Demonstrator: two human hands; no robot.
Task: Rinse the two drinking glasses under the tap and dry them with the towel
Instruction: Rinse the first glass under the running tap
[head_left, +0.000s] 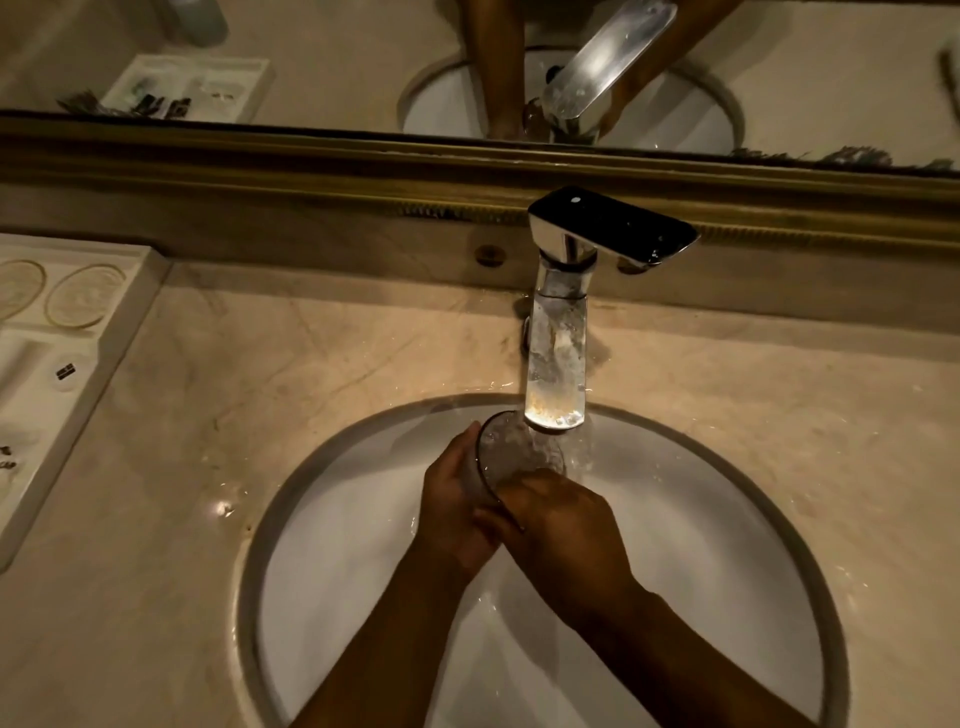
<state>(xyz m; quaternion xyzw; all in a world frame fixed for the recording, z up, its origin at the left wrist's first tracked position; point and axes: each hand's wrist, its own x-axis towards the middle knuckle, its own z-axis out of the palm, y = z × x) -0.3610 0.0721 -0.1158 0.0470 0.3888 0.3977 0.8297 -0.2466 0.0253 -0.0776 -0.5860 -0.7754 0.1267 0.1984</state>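
A clear drinking glass (511, 447) is held tilted over the white round sink (363, 519), its mouth just under the spout of the chrome tap (558, 358). Water runs from the spout past the glass. My left hand (452, 499) wraps the glass's side from the left. My right hand (561, 525) covers its lower part from the right, fingers against the glass. I see only one glass, and no towel is in view.
Beige marble counter (260, 415) surrounds the sink, wet near the tap. A white amenity tray (67, 364) with two round coasters lies at the left edge. A gold-framed mirror (311, 78) runs along the back wall.
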